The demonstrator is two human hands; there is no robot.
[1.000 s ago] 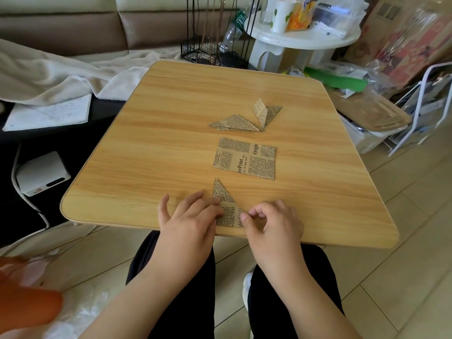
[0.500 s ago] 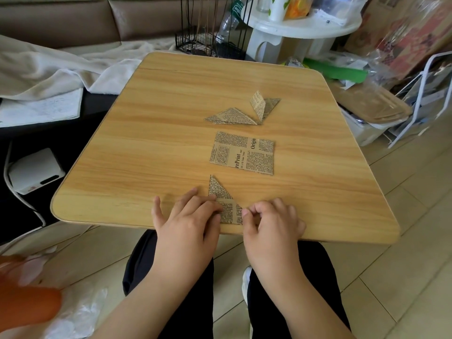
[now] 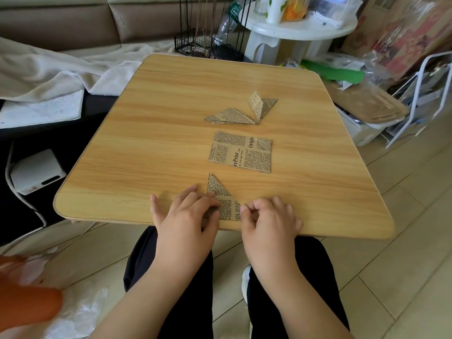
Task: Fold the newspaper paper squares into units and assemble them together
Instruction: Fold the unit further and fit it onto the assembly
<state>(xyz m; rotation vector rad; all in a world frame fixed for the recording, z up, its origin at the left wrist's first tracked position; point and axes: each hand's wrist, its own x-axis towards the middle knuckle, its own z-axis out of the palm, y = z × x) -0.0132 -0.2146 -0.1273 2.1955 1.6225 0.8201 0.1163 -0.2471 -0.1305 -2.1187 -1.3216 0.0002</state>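
A newspaper-print paper folded into a triangle (image 3: 221, 195) lies at the near edge of the wooden table (image 3: 159, 133). My left hand (image 3: 186, 214) presses flat on its left part with straight fingers. My right hand (image 3: 267, 216) has its fingers curled and pinches the triangle's right corner with thumb and forefinger. A flat unfolded newspaper square (image 3: 241, 154) lies just beyond. Farther back sit two folded units (image 3: 241, 111), one flat and one with a flap standing up.
A white round side table (image 3: 300, 28) and a black wire rack (image 3: 208, 42) stand behind the table. A plastic box with a tan lid (image 3: 367, 108) and a white rack (image 3: 423, 94) sit on the right. Cloth and a white device lie left.
The view shifted slightly closer. Both hands stay on the folded triangle, with only small finger movement along its near edge.
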